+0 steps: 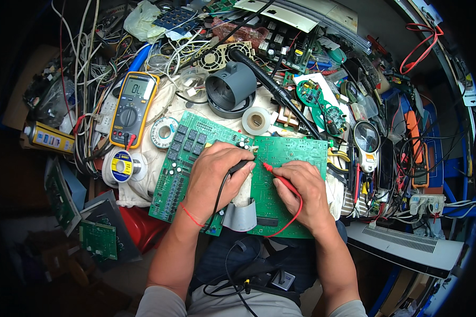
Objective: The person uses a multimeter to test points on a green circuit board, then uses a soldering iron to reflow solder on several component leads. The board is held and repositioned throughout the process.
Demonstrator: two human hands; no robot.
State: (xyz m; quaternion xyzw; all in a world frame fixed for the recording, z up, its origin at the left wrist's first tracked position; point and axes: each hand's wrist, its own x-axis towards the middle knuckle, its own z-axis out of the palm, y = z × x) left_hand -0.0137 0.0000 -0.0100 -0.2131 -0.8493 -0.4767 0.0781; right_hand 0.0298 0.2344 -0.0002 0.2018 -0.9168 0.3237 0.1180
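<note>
Over the seam between two boards, your hands meet with their tips close together. The green circuit board with its soldered face up (264,196) lies to the right on the desk, its longer side running away from you; the green circuit board crowded with black relays (181,170) lies to the left, tilted a little. A flat grey ribbon cable (240,215) bridges them at the near side.

The relation that counts, as I judge it, is between the probe ends and the far left part of the right-hand board. Your right hand (302,185) is the nearer, resting over that board; your left hand (215,171) covers the inner side of the relay board, its fingertips reaching the seam.

Your left grip is closed in a pinch on a slim black test probe (240,166), which points right and slightly away from you. Your right grip is pinched around a red plastic test probe (287,184), slanting away and to the left. The two ends sit just beside each other; whether either metal point touches the board, you cannot tell from here.

Both palms face down, fingers curled, the forearms converging from the near side. The yellow-framed grey multimeter (135,109) stands well off to your left.
</note>
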